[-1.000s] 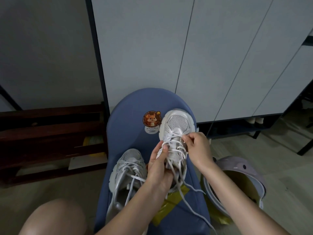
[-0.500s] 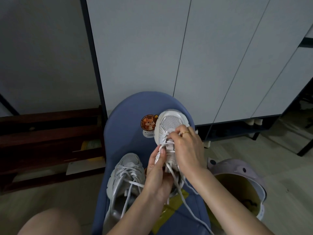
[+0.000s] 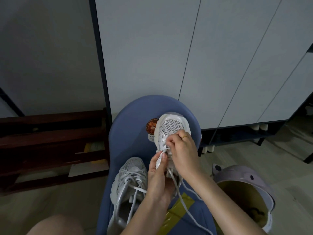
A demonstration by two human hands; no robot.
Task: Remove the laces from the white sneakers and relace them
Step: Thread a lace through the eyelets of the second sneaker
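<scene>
Our right hand (image 3: 182,150) hides the sneaker's (image 3: 171,128) eyelets, fingertips pinching lace (image 3: 179,197); our left hand (image 3: 157,177) pinches it too.

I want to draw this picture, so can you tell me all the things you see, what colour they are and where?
White sneakers: two, on the blue seat; one being handled, the other nearer, to its left.
Lace: white, trailing from the handled sneaker.
Blue seat: one, middle.
Squirrel sticker: one, orange-brown, beside the toe.
Yellow tape: on the seat.
Lilac bin: one, right floor.
Cabinet doors: pale grey, behind.
Wooden rack: dark brown, left.
Left hand: steadies the sneaker.
Right hand: pinches lace, gold ring.
</scene>
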